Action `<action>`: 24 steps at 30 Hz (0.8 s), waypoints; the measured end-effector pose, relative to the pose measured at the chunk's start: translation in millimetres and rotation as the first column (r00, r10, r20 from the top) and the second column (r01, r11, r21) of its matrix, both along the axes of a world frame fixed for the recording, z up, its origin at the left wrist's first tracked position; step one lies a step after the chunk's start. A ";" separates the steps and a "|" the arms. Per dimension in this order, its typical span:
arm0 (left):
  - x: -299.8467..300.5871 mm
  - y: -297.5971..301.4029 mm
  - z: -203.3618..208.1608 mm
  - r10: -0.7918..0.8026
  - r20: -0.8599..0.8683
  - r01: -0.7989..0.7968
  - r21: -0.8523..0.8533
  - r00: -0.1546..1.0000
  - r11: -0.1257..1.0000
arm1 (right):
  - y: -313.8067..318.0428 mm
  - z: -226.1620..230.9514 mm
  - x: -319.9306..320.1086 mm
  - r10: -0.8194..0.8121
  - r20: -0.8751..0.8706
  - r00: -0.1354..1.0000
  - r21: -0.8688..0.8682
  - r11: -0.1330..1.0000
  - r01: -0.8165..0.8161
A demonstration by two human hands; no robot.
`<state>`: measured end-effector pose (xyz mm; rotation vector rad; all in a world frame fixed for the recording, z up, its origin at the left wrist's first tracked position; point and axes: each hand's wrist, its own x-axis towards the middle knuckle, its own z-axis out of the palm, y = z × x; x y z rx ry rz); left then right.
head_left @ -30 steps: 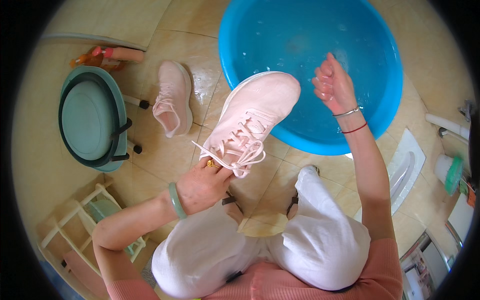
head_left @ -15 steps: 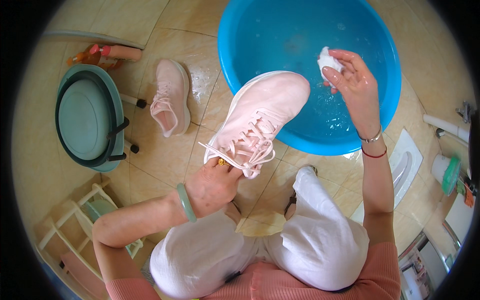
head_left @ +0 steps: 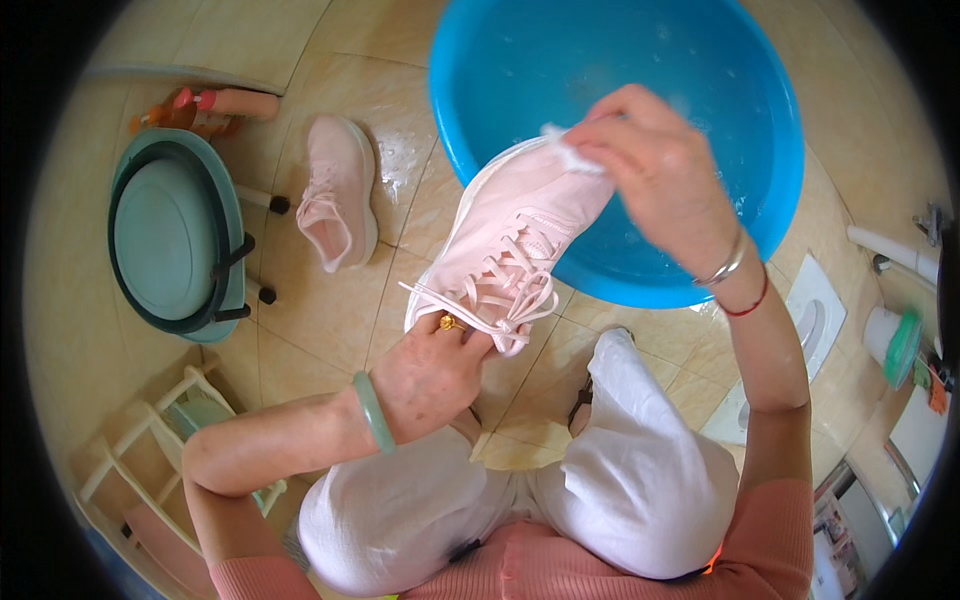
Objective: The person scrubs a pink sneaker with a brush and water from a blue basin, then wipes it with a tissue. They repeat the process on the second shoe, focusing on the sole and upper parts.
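A pale pink sneaker (head_left: 510,225) with tied laces is held up in front of me, toe pointing away and to the right. My left hand (head_left: 432,365) grips it at the heel opening, some fingers hidden inside the shoe. Pinched in my right hand (head_left: 665,165) is a small wet white cloth (head_left: 578,155), pressed on the sneaker's toe; motion blurs it slightly. Beneath the toe stands a big blue basin (head_left: 690,292) of water. The matching pink sneaker (head_left: 338,195) rests on the tiled floor to the left.
Folded teal basins (head_left: 170,240) lean at the left, with pink and orange bottles (head_left: 235,103) behind. A cream rack (head_left: 150,440) stands at the lower left. On the right are a white squat toilet (head_left: 815,310) and a white tub with a green rim (head_left: 890,340).
My right hand has moved left from over the basin, bringing the white cloth onto the sneaker's toe. My left hand and the sneaker have stayed almost in place.
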<state>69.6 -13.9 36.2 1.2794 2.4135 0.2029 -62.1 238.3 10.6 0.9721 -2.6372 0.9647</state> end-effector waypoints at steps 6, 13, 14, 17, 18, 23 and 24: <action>-0.3 -1.1 -6.3 -0.014 -0.040 0.016 0.046 0.999 0.999 | 36.9 3.1 -7.4 -0.273 0.186 0.944 -0.109 0.949 0.296; 1.7 -3.0 -11.1 0.062 0.013 -0.063 0.120 0.998 0.991 | -17.7 3.8 10.9 0.091 0.020 0.996 0.030 0.995 -0.092; 1.4 -3.5 -11.9 0.087 0.026 -0.090 0.148 0.996 0.985 | -10.0 2.3 6.2 0.077 0.078 0.994 -0.039 0.997 -0.074; 5.7 -12.7 -11.3 0.135 0.099 -0.151 0.178 0.986 0.972 | 32.1 -14.7 -16.1 -0.074 -0.040 0.996 0.136 0.988 0.079; 6.0 -18.8 -11.5 0.140 0.123 -0.162 0.184 0.982 0.970 | 48.0 -24.4 -20.0 -0.137 0.071 0.988 0.107 0.986 0.129; 29.4 -56.1 -26.6 0.321 0.192 -0.367 0.295 0.927 0.882 | 55.6 -59.8 -2.1 -0.233 0.428 0.874 0.056 0.971 0.231; 32.5 -60.9 -30.6 0.320 0.182 -0.361 0.277 0.930 0.891 | 53.1 -68.6 5.6 -0.215 0.437 0.874 0.059 0.976 0.210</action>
